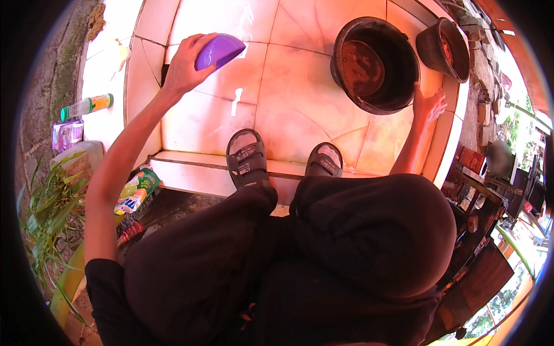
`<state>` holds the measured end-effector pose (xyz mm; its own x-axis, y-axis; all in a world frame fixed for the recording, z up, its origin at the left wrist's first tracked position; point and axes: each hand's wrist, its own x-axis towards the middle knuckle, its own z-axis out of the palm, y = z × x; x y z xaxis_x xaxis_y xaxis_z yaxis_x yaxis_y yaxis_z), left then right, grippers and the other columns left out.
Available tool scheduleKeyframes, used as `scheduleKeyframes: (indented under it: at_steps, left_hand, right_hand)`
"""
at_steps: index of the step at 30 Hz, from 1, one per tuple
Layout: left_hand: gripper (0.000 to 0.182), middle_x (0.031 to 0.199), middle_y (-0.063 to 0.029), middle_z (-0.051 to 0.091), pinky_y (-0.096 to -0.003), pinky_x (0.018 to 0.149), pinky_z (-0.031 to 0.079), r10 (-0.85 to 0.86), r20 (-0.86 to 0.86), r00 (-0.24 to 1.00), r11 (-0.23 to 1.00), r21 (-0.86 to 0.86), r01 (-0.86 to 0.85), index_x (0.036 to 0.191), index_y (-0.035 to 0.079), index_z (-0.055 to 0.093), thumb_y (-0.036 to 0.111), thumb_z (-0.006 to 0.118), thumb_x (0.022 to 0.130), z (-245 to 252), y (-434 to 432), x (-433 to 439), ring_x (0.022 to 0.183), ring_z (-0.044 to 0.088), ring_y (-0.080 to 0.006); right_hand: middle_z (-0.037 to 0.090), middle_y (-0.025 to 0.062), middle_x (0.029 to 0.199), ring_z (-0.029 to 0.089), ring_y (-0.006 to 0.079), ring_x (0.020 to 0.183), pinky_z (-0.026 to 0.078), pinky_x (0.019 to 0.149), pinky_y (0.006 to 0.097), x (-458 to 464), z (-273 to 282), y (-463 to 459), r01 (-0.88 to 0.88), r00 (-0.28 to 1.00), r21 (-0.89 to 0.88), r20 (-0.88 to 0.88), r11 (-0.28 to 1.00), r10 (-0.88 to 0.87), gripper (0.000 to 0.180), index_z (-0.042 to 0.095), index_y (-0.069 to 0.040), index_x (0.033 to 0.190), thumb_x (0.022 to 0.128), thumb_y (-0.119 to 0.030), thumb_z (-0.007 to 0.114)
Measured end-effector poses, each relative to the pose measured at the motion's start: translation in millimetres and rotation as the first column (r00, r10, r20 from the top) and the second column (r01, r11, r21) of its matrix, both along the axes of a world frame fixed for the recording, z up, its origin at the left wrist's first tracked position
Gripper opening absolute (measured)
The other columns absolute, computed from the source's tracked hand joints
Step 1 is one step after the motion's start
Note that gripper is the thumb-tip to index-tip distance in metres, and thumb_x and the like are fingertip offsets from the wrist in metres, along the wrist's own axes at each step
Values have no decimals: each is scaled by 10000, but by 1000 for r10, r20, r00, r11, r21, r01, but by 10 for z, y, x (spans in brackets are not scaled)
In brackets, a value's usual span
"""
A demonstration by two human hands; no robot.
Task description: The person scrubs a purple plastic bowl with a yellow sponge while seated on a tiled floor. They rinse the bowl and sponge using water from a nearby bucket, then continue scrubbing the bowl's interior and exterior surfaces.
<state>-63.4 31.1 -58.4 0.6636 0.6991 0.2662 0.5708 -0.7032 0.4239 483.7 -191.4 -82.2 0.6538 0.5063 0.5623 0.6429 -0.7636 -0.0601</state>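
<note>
My left hand [187, 64] grips a purple plastic bowl [220, 48], tipped on its side above the white tiles. On the right, my right hand [426, 104] is beside a large black bucket [396, 52], its thumb close against the rim. Whether the thumb touches the rim is hard to tell. I see nothing in that hand, and its fingers are apart from the thumb. A little reddish-looking liquid or wet bottom [362, 69] shows inside the bucket. Beyond it, a smaller dark bucket [437, 47] leans on the tiled ledge, with something reddish inside.
My sandalled feet [246, 158] rest at the front tile edge [194, 166]. Along the left are a green-capped bottle [88, 107], a purple packet [68, 135], a green pouch [137, 190] and long-leaved plants [56, 207]. Stones [484, 82] and wooden furniture [480, 203] line the right.
</note>
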Motion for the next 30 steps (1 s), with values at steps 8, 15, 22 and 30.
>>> scheduleKeyframes:
  at_steps: [8, 15, 22, 30]
  left_hand:
    - [712, 1242, -137, 557, -397, 997, 421, 665, 14, 746, 21, -1000, 0, 1398, 90, 420, 543, 605, 880, -469, 94, -175, 1102, 559, -206]
    - [741, 1250, -120, 526, -379, 978, 409, 598, -100, 796, -44, -995, -91, 1385, 88, 429, 558, 638, 851, -360, -142, 4, 1110, 526, -229]
    - [700, 1197, -110, 555, -369, 990, 385, 505, -119, 855, 67, -982, -176, 1288, 50, 490, 523, 691, 812, -430, -132, -104, 1109, 528, -210]
    - [671, 1187, -93, 567, -373, 1002, 379, 485, 5, 875, 119, -991, -60, 1255, 57, 492, 462, 729, 775, -333, -116, 14, 1121, 530, -203]
  right_hand:
    - [504, 115, 581, 476, 219, 602, 383, 607, 414, 238, -241, -224, -15, 684, -11, -730, 1000, 3, 665, 598, 27, 669, 788, -624, 664]
    - [626, 145, 700, 601, 259, 689, 465, 693, 415, 87, -104, -149, -29, 863, -101, -505, 994, -26, 573, 673, 3, 833, 794, -568, 693]
    - [715, 146, 922, 687, 224, 867, 524, 785, 355, -535, 123, 538, -416, 666, 250, -571, 874, 480, 331, 688, -35, 1027, 877, -331, 690]
    - [688, 94, 789, 660, 152, 637, 544, 571, 292, 65, -1215, 1382, -344, 90, -141, -989, 928, -117, 303, 693, -34, 965, 955, -299, 547]
